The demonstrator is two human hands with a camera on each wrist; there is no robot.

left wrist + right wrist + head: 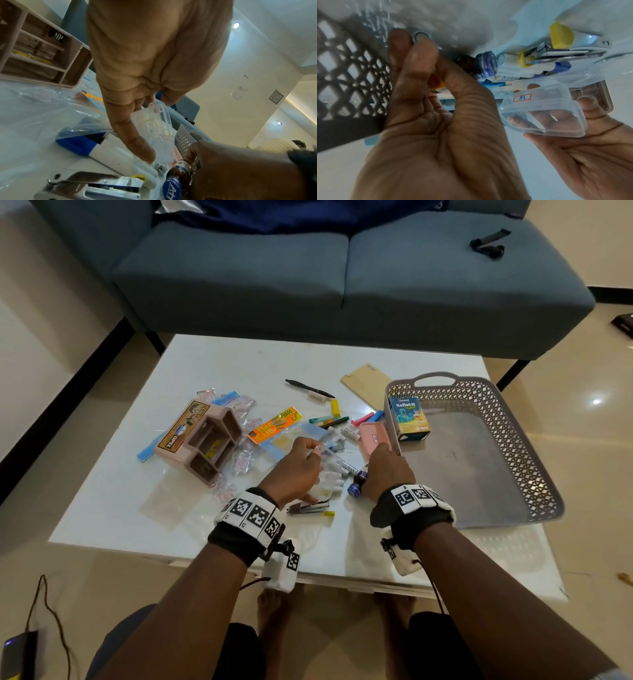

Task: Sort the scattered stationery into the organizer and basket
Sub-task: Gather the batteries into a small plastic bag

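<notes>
Clear plastic catches my eye first: my left hand (pixel 295 467) holds a small transparent case (pixel 544 112), thumb on one side and fingers (pixel 588 102) curled behind it, lifted off the table (pixel 212 364) so I can judge where it belongs. My right hand (pixel 388 470) is wrapped around a brown bottle with a blue cap (pixel 485 65), fingers and thumb pinching its body right beside the grey basket (pixel 534 460), which I take as the sensible place for bulkier things; a medicine box (pixel 411 419) already stands in there. The pink organizer (pixel 205 440) lies well to the left, its compartments tipped toward me, with something yellow in one. Between them the stationery is still scattered: a black pen (pixel 310 388), coloured markers (pixel 329 421), a stapler (pixel 308 508) near my left wrist, loose plastic bags (pixel 171 501). Most sorting remains, I reckon.
</notes>
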